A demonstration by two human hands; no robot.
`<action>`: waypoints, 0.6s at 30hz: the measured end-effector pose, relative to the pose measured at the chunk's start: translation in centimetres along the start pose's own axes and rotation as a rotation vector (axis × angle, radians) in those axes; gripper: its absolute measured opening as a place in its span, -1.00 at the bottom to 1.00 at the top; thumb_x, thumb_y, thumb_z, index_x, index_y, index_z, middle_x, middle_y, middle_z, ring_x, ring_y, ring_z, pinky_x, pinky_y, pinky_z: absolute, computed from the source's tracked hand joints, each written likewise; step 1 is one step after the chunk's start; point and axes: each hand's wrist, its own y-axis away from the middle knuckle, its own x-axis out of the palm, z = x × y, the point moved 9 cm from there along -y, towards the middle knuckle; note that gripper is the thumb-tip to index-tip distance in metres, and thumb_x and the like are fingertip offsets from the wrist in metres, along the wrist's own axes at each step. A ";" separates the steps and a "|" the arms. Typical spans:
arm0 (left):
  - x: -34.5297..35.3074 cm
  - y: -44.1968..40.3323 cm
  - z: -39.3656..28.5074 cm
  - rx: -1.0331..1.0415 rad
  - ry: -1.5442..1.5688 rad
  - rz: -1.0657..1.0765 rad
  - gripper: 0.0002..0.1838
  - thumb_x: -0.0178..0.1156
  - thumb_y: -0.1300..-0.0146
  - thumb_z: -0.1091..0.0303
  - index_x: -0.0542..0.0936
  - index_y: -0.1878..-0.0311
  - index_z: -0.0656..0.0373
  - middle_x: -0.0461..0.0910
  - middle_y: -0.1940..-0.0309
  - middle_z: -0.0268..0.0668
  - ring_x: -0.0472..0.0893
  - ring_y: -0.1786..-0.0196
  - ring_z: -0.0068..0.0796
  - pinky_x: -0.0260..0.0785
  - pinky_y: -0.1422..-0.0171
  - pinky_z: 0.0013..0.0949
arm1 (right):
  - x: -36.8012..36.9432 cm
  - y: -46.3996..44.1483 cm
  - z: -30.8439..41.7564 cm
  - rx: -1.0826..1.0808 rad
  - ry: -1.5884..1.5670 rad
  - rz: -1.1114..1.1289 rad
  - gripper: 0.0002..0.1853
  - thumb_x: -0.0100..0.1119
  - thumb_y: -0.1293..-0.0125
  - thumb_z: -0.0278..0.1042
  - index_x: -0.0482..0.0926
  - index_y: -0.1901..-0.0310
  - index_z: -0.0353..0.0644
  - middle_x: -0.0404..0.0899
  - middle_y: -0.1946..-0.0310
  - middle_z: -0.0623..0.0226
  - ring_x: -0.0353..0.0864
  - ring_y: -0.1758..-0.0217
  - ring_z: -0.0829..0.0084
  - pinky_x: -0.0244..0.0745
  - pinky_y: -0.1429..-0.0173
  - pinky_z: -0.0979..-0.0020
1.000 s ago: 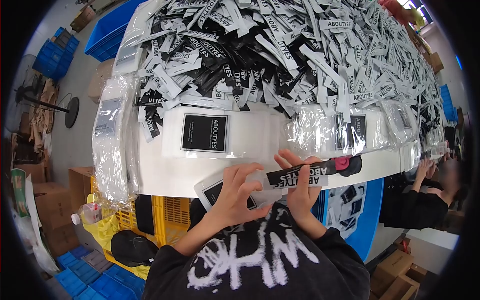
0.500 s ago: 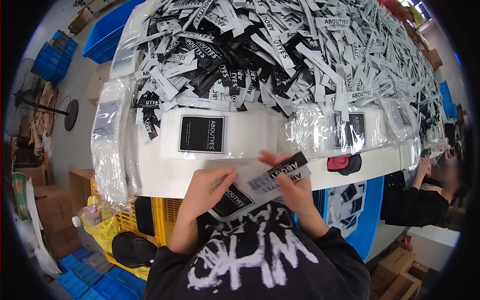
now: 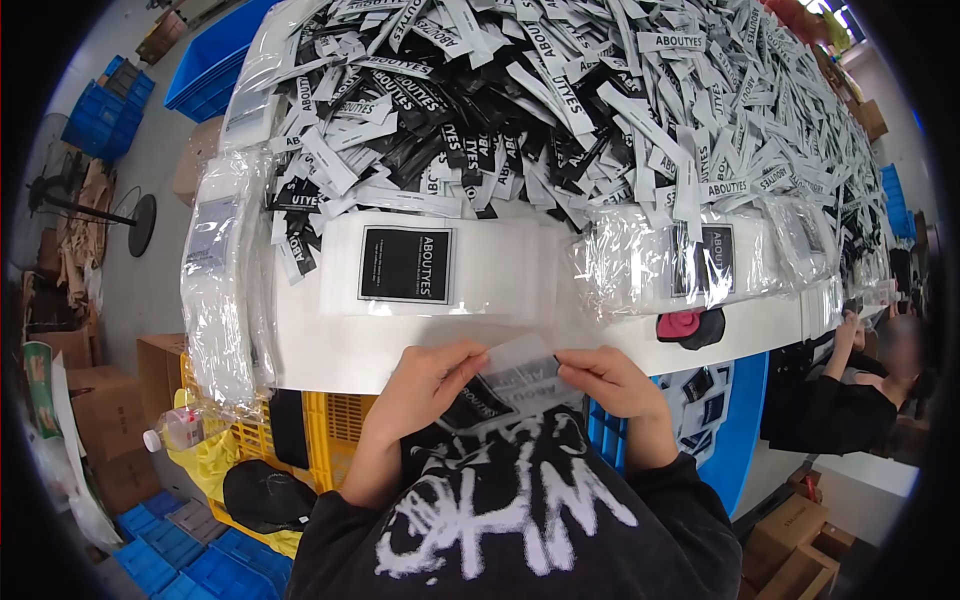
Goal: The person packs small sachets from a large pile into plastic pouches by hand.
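Note:
Close to my chest, a frosted plastic bag (image 3: 522, 378) with a black printed label is stretched between my hands. Through its cloudy film I can see stick sachets with "ABOUTYES" lettering. My left hand (image 3: 432, 388) pinches the bag's left edge between thumb and fingers. On the other side, my right hand (image 3: 618, 382) pinches its upper right corner. Just beyond my hands lies a stack of similar flat bags (image 3: 500, 268), the top one showing a black label. Behind that rises a large heap of black and white stick sachets (image 3: 560, 90).
Shiny wrapped bag packs lie at the left (image 3: 222, 290) and right (image 3: 650, 265) of the white table (image 3: 350, 350). A pink and black item (image 3: 690, 326) sits near its edge. Below right stands a blue bin (image 3: 742, 420) holding filled bags; below left, a yellow crate (image 3: 330, 430). Another person (image 3: 850, 395) is at right.
The black and white sachets that my right hand held at the bag now show inside it. My right hand has moved to the bag's right corner, and the bag is held flatter.

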 end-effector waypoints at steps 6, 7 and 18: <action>0.2 -0.1 -0.9 -0.007 -0.004 0.047 -0.88 0.15 -0.25 0.45 0.56 0.17 0.23 0.49 0.56 -0.06 0.46 0.56 -0.15 0.31 0.43 -0.34 | 1.0 0.4 -2.7 0.221 -0.423 0.170 -0.67 0.01 -0.37 -0.39 0.51 -0.08 -0.38 0.52 0.42 0.45 0.33 0.39 0.67 0.26 0.33 0.60; 0.1 0.0 -0.9 -0.014 0.000 0.050 -0.88 0.15 -0.25 0.45 0.56 0.17 0.23 0.49 0.56 -0.06 0.47 0.56 -0.15 0.32 0.43 -0.34 | 1.3 0.6 -3.6 0.235 -0.504 0.161 -0.67 0.01 -0.37 -0.38 0.51 -0.09 -0.37 0.51 0.43 0.47 0.32 0.40 0.69 0.25 0.34 0.61; 0.8 0.1 -0.7 0.018 -0.031 0.080 -0.90 0.14 -0.25 0.43 0.57 0.21 0.21 0.52 0.56 -0.08 0.53 0.54 -0.13 0.35 0.42 -0.30 | 1.9 -0.5 -2.5 0.145 -0.269 0.191 -0.74 0.17 -0.23 -0.36 0.61 0.15 -0.38 0.55 0.46 0.49 0.36 0.39 0.72 0.30 0.33 0.59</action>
